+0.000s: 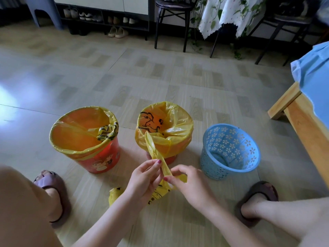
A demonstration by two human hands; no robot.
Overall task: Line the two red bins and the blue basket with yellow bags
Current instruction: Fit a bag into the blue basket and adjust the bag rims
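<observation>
Two red bins stand on the tiled floor, each lined with a yellow bag: the left bin with its liner folded over the rim, the middle bin almost hidden under its printed liner. The blue basket, right, is bare and tilts toward me. My left hand and right hand both pinch a loose yellow bag, its strip stretched between them in front of the middle bin. A wooden bench stands right; a shoe rack and chairs line the far wall.
</observation>
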